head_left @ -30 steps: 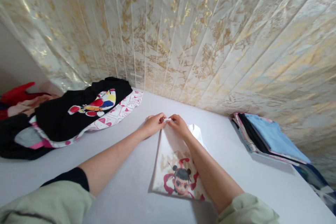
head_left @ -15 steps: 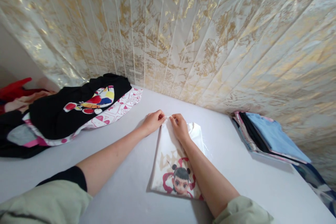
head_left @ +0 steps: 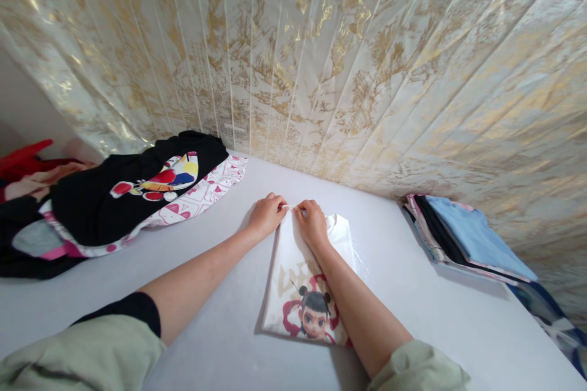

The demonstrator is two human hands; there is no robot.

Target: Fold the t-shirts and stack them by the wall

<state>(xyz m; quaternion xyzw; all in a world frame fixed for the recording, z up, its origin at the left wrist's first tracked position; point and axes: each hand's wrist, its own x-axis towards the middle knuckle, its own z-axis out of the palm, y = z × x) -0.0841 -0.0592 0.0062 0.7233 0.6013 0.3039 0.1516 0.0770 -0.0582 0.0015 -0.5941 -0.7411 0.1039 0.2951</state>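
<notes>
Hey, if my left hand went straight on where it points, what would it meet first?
Probably your right hand, across the pinched edge of the white shirt from your left hand; depth is hard to judge here.

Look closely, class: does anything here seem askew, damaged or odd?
Wispy strands stick out by the right edge of the white shirt, perhaps loose threads, though too fine to be sure. The clothes pile at left lies rumpled, unlike the folded stack at right.
</notes>
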